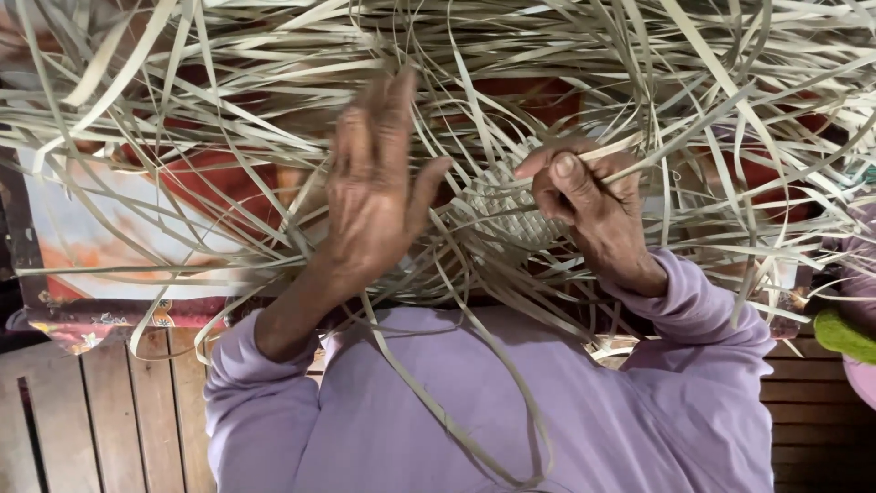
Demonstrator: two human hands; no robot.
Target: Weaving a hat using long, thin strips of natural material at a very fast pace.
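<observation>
A mass of long pale flat straw strips [639,82] fans out across the upper view. At its centre lies a small woven patch [500,205]. My left hand [370,187] is spread flat with fingers apart, resting on and among the loose strips just left of the woven patch. My right hand [589,205] is curled, pinching one thin strip [493,216] between thumb and fingers at the right edge of the weave. Both arms wear lilac sleeves [693,310]. One strip loops down over my lap [511,429].
A patterned mat with red, orange and white areas [119,237] lies under the strips at left. Wooden floor slats [91,411] show at lower left. A green and pink cloth object [844,338] sits at the right edge.
</observation>
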